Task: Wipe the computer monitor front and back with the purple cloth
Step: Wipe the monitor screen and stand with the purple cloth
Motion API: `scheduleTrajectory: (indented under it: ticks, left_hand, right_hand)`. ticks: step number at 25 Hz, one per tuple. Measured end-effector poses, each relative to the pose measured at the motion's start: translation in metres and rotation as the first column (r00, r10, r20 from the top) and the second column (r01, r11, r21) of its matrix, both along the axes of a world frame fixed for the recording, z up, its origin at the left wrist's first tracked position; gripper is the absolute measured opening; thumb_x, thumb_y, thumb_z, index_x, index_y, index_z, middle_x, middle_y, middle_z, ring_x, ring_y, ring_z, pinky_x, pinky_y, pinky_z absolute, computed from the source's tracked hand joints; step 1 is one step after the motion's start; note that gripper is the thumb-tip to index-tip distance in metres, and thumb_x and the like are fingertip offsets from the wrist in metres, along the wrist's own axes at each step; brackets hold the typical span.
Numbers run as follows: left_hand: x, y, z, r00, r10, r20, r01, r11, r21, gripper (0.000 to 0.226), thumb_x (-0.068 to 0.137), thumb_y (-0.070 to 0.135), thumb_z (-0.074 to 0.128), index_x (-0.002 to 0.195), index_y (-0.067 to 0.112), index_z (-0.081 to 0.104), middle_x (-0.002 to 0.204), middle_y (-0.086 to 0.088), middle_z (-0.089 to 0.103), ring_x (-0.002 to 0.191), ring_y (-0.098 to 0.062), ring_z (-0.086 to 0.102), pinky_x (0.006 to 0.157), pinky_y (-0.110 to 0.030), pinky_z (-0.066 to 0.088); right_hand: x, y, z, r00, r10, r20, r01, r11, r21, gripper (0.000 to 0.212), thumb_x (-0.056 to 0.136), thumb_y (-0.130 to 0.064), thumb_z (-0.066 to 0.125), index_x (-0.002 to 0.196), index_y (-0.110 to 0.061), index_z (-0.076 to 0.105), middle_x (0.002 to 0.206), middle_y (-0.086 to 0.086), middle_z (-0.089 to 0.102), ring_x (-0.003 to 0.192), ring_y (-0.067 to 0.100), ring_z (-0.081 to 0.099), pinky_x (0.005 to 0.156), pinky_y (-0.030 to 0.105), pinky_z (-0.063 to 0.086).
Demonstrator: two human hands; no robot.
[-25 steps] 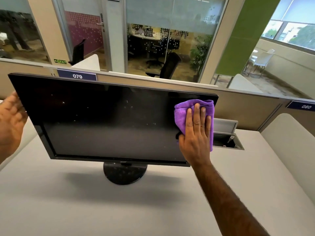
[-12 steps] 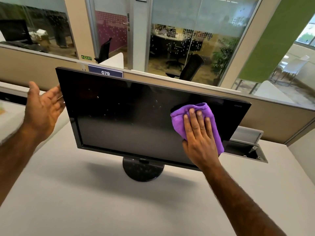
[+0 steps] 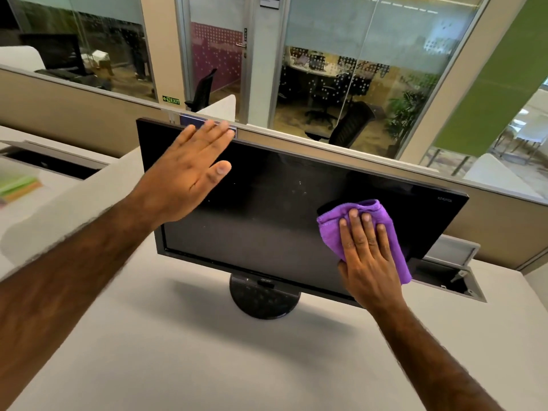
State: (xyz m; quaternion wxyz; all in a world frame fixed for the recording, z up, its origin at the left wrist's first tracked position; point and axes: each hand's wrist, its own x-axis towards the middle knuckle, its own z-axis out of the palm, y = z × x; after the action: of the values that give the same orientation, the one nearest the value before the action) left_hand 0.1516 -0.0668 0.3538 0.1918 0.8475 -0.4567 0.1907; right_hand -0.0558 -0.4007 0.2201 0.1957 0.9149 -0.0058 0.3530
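Observation:
A black computer monitor [image 3: 275, 209] stands on a round base [image 3: 264, 298] on the grey desk, its dark screen speckled with dust. My right hand [image 3: 367, 259] lies flat, fingers straight, pressing the folded purple cloth [image 3: 394, 229] against the lower right part of the screen. My left hand [image 3: 189, 170] is open with fingers stretched out, in front of the monitor's upper left area, fingertips near the top edge; I cannot tell whether it touches the screen.
A beige partition [image 3: 489, 215] runs behind the monitor. An open cable hatch [image 3: 450, 274] is sunk in the grey desk [image 3: 207, 366] at the right. A second hatch [image 3: 50, 161] and coloured paper pads [image 3: 17, 185] lie on the neighbouring desk at the left.
My left hand has moved from beside the monitor's left edge to in front of its upper left screen. The right hand and cloth have slid a little down the right side.

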Motion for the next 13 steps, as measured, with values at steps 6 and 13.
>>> scheduleTrajectory:
  ticks: [6, 13]
  left_hand:
    - [0.004, -0.006, 0.005, 0.989, -0.006, -0.146, 0.001, 0.999, -0.033, 0.072, 0.102, 0.060, 0.005, 0.161, 0.024, 0.026, 0.168, 0.006, 0.025, 0.156, -0.005, 0.013, 0.129, -0.037, 0.005]
    - [0.005, -0.008, 0.001, 0.989, -0.043, -0.141, 0.025, 0.992, -0.122, 0.065, 0.105, 0.050, 0.009, 0.157, 0.023, 0.036, 0.163, 0.003, 0.037, 0.154, -0.008, 0.022, 0.129, -0.041, 0.007]
  right_hand:
    - [-0.007, -0.017, 0.015, 0.988, -0.097, 0.123, 0.082, 0.990, 0.117, 0.088, 0.091, -0.016, 0.066, 0.161, -0.006, 0.013, 0.168, 0.016, 0.008, 0.156, 0.036, 0.006, 0.125, 0.055, 0.009]
    - [-0.027, -0.007, -0.057, 0.992, -0.022, -0.122, 0.021, 1.000, -0.010, 0.093, 0.090, -0.022, 0.069, 0.161, -0.008, 0.012, 0.168, 0.014, 0.010, 0.156, 0.034, 0.008, 0.127, 0.050, 0.004]
